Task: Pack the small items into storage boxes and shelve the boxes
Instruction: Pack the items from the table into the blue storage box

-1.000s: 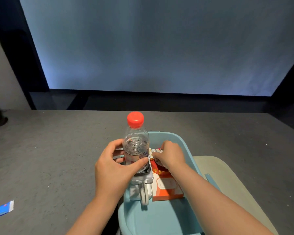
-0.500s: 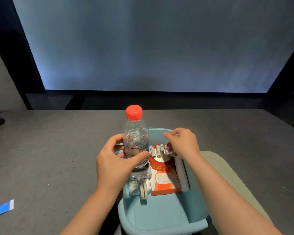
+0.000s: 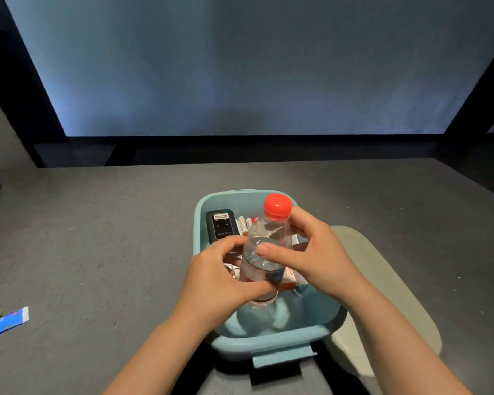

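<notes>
A clear water bottle (image 3: 264,253) with a red cap (image 3: 277,206) stands tilted inside the light blue storage box (image 3: 271,344) on the grey table. My left hand (image 3: 217,283) grips the bottle's lower body from the left. My right hand (image 3: 311,252) holds its upper body from the right, thumb across the front. A black device (image 3: 221,228) lies in the box's far left corner, with batteries (image 3: 244,225) beside it. An orange and white packet (image 3: 288,279) shows partly behind the bottle.
The box's pale grey-green lid (image 3: 382,295) lies on the table to the right, partly under the box. A blue and white sachet (image 3: 5,323) lies near the table's left edge. A dark wall and a lit screen stand behind the table.
The bottle has moved right and lower into the box, uncovering the black device. My right hand left the batteries and took hold of the bottle. The view shifted left.
</notes>
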`<state>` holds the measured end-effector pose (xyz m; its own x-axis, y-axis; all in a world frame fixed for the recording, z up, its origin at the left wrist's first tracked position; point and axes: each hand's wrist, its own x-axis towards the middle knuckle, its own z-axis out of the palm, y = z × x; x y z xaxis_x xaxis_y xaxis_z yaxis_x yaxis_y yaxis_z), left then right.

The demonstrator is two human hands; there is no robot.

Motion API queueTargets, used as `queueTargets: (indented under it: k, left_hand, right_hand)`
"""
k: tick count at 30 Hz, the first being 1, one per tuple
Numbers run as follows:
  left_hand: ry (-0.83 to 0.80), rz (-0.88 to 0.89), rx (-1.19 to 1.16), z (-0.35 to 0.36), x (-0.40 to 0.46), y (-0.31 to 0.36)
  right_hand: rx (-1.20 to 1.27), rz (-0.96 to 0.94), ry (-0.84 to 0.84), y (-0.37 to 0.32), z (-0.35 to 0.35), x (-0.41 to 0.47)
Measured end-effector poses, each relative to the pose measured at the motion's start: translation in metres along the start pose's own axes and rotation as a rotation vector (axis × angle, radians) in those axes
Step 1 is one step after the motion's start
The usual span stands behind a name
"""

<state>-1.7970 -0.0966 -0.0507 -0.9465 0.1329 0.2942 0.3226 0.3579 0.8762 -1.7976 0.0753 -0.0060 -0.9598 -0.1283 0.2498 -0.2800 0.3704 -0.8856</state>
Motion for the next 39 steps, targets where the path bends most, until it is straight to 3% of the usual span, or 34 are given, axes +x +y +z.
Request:
queueTargets:
  k: [3,6,8,12,15,19,25,34,36,39]
  left_hand:
    - [-0.08,-0.026,0.0,-0.012,-0.008,-0.006]
    - [0.095,-0.006,0.03,-0.026,-0.005,-0.018]
    - [0.166,-0.018,0.041,-0.029,-0.003,-0.024]
    - [0.114,-0.046,0.088,-0.017,-0.008,-0.033]
    - [0.081,-0.057,0.123,-0.011,-0.011,-0.04]
    - [0.059,-0.158,0.099,-0.011,-0.009,-0.044]
    - [0.043,-0.206,0.097,-0.01,-0.006,-0.047]
    - [0.043,-0.208,0.084,-0.01,-0.006,-0.053]
    - [0.078,-0.203,0.052,-0.01,-0.01,-0.051]
    - [0.165,-0.178,0.047,-0.022,-0.025,-0.048]
  right_hand:
    - [-0.005,0.118,0.033,0.016,0.0,-0.012]
    - [-0.047,0.288,-0.044,0.03,0.007,-0.023]
    - [-0.08,0.317,-0.123,0.031,0.013,-0.025]
    - [-0.064,0.321,-0.219,0.03,0.01,-0.02]
    - [-0.28,0.343,-0.251,0.028,-0.012,-0.017]
    - [-0.648,0.344,-0.443,0.018,-0.039,-0.013]
    - [-1.0,0.254,-0.644,0.032,-0.003,-0.015]
    - [-1.043,0.291,-0.608,0.047,0.012,-0.01]
    - [-1.004,0.255,-0.508,0.035,0.017,-0.008]
    - [-0.851,0.029,-0.28,0.006,0.047,-0.001]
